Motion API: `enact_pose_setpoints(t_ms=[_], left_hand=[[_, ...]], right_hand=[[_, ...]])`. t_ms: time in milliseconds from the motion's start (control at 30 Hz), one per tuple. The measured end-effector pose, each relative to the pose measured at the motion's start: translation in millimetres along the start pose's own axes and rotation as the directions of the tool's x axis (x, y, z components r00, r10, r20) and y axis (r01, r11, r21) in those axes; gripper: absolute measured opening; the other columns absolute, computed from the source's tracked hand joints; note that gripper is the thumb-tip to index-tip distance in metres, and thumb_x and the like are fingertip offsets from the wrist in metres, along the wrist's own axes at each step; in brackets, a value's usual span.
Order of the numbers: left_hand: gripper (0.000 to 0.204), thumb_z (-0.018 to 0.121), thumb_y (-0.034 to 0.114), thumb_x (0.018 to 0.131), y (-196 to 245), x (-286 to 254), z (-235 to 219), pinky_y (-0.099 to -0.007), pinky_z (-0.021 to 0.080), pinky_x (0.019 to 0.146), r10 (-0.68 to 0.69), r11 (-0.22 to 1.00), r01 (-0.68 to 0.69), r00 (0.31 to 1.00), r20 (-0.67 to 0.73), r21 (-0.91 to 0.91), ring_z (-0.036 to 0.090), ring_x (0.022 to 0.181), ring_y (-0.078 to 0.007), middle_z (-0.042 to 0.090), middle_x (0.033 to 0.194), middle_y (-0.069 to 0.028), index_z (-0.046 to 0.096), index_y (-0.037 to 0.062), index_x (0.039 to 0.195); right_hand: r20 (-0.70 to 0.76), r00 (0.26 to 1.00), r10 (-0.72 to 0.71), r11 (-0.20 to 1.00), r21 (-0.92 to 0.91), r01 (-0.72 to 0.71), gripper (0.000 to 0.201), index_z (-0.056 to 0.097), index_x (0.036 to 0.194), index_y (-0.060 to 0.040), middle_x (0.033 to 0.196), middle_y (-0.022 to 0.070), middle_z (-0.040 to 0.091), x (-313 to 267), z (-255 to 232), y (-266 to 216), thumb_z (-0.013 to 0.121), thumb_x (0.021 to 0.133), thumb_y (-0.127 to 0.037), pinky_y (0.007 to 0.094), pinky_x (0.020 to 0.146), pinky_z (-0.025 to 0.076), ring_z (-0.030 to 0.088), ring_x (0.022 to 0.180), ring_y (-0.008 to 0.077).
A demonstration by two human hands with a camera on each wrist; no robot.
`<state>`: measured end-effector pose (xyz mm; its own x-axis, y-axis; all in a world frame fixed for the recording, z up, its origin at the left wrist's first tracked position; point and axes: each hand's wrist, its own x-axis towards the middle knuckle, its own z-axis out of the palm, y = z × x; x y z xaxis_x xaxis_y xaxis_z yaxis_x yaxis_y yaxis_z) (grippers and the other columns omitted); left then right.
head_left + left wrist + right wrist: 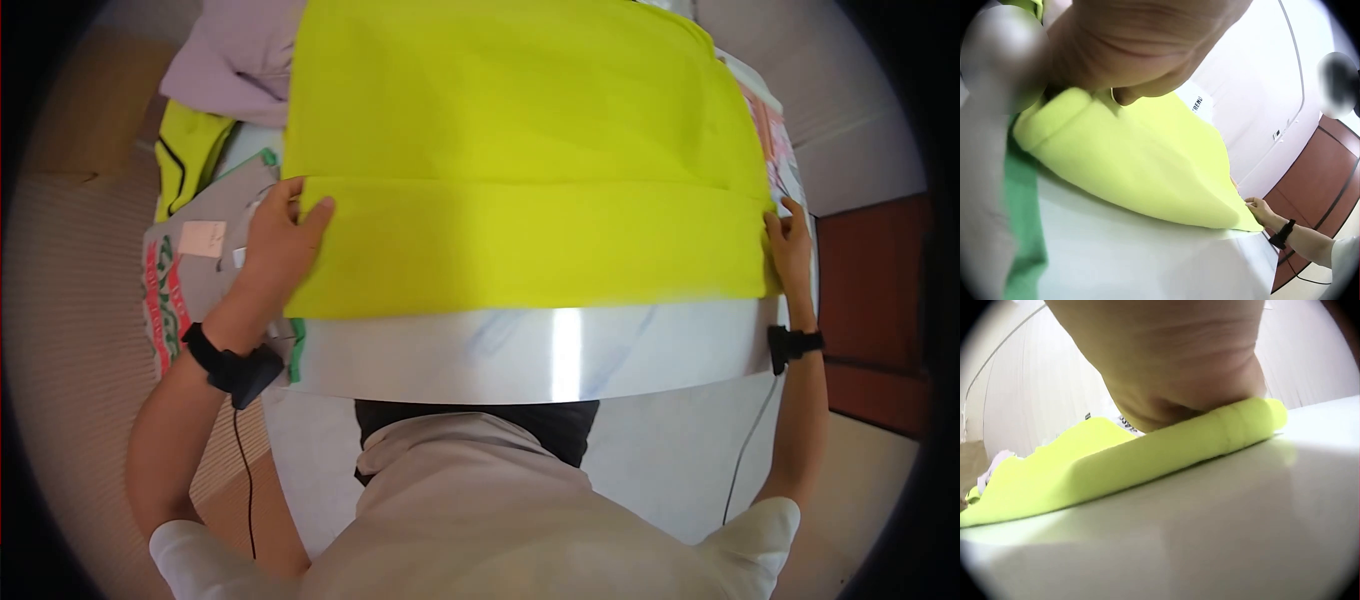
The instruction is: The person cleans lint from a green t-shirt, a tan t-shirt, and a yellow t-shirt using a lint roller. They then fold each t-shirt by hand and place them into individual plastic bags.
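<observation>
A bright yellow cloth lies spread over the white table, its near edge turned up into a wide straight band. At the band's left end, my left hand pinches the cloth's side edge, thumb on top. My right hand holds the opposite end of the band between thumb and fingers. The left wrist view shows the fold bulging under the left hand. In the right wrist view, the rolled edge runs beneath the right hand, whose fingertips are hidden.
Left of the cloth lies a grey bag with green edging and coloured print. Behind it are another yellow item and a lilac cloth. A printed packet shows at the right. The table's near edge is close to my body.
</observation>
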<state>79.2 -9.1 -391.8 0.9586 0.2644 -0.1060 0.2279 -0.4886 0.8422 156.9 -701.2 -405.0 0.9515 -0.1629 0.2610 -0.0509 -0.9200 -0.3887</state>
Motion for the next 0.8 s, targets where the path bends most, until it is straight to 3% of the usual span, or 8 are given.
enact_pose_setpoints(t_ms=[100, 167, 267, 467, 567, 633, 667, 800], left_hand=[[0.045, 0.070, 0.010, 0.099, -7.7, -10.5, -4.1, -0.0284, 0.056, 0.082, 0.064, 0.969, -0.061, 0.998, -0.007, 0.239, 0.069, 0.097, -0.0146, 0.072, 0.114, -0.0116, 0.054, -0.0050, 0.138], [0.051, 0.071, 0.009, 0.096, -11.3, -17.7, -4.5, -0.0313, 0.055, 0.088, 0.099, 0.953, -0.097, 0.995, 0.007, 0.286, 0.068, 0.105, -0.0183, 0.070, 0.120, -0.0146, 0.051, -0.0048, 0.141], [0.063, 0.075, 0.020, 0.091, 5.0, -28.3, -2.0, -0.0429, 0.049, 0.106, 0.014, 0.967, -0.027, 0.999, 0.052, 0.253, 0.060, 0.127, -0.0418, 0.062, 0.136, -0.0279, 0.049, -0.0050, 0.143], [0.065, 0.071, 0.018, 0.094, 40.6, -67.2, 11.5, -0.0443, 0.048, 0.106, -0.111, 0.962, 0.079, 0.988, 0.110, 0.260, 0.061, 0.126, -0.0443, 0.062, 0.135, -0.0304, 0.043, -0.0049, 0.148], [0.060, 0.067, 0.011, 0.099, 41.2, -92.0, 15.3, -0.0340, 0.051, 0.098, -0.051, 0.986, 0.025, 0.986, 0.158, 0.162, 0.066, 0.114, -0.0248, 0.067, 0.127, -0.0187, 0.040, -0.0032, 0.151], [0.059, 0.063, 0.011, 0.102, 49.1, -98.5, 6.0, -0.0317, 0.052, 0.093, -0.212, 0.977, 0.203, 0.946, 0.247, 0.063, 0.066, 0.107, -0.0200, 0.067, 0.121, -0.0156, 0.037, -0.0027, 0.153], [0.059, 0.061, 0.012, 0.103, 54.6, -101.9, -0.2, -0.0306, 0.052, 0.090, -0.284, 0.956, 0.291, 0.912, 0.296, 0.020, 0.065, 0.103, -0.0176, 0.068, 0.118, -0.0141, 0.035, -0.0024, 0.154], [0.055, 0.056, 0.011, 0.106, 63.8, -116.4, -19.9, -0.0278, 0.050, 0.082, -0.375, 0.923, 0.383, 0.878, 0.298, 0.031, 0.061, 0.092, -0.0113, 0.065, 0.107, -0.0088, 0.034, -0.0029, 0.155]], right_hand=[[0.001, 0.996, -0.092, 0.994, -0.063, 0.092, 0.047, 0.055, 0.143, -0.0037, 0.083, 0.0139, 0.063, -1.3, -0.4, 8.1, 0.068, 0.102, -0.023, 0.0391, 0.066, 0.048, 0.059, 0.072, 0.0224], [0.054, 0.998, -0.012, 0.995, -0.095, 0.017, 0.046, 0.055, 0.143, -0.0021, 0.081, 0.0137, 0.061, -0.9, 3.1, 23.2, 0.066, 0.104, -0.023, 0.0384, 0.065, 0.047, 0.057, 0.071, 0.0213], [0.085, 0.996, -0.033, 0.990, -0.137, 0.045, 0.040, 0.051, 0.147, -0.0045, 0.078, 0.0138, 0.058, -9.2, 5.0, 33.1, 0.056, 0.110, -0.019, 0.0392, 0.062, 0.046, 0.055, 0.066, 0.0220], [0.115, 0.993, 0.020, 0.969, -0.247, 0.009, 0.042, 0.047, 0.152, -0.0085, 0.080, 0.0165, 0.060, -30.6, -19.5, 40.4, 0.051, 0.112, -0.016, 0.0403, 0.060, 0.047, 0.057, 0.065, 0.0246], [0.140, 0.990, 0.030, 0.967, -0.254, 0.006, 0.043, 0.047, 0.153, -0.0081, 0.085, 0.0167, 0.062, -37.7, -30.5, 60.0, 0.051, 0.112, -0.018, 0.0414, 0.064, 0.048, 0.058, 0.068, 0.0255], [0.152, 0.988, 0.021, 0.969, -0.245, 0.017, 0.043, 0.047, 0.154, -0.0082, 0.090, 0.0167, 0.063, -40.7, -35.6, 66.9, 0.050, 0.112, -0.018, 0.0421, 0.068, 0.049, 0.058, 0.071, 0.0265], [0.159, 0.987, -0.013, 0.952, -0.299, 0.060, 0.044, 0.047, 0.153, -0.0083, 0.108, 0.0193, 0.064, -40.5, -39.4, 67.6, 0.053, 0.110, -0.017, 0.0444, 0.083, 0.052, 0.063, 0.094, 0.0321], [0.036, 0.962, -0.271, 0.887, -0.380, 0.264, 0.046, 0.049, 0.150, -0.0058, 0.139, 0.0218, 0.057, -41.7, -42.3, 40.8, 0.058, 0.106, -0.013, 0.0498, 0.110, 0.045, 0.050, 0.136, 0.0424]])
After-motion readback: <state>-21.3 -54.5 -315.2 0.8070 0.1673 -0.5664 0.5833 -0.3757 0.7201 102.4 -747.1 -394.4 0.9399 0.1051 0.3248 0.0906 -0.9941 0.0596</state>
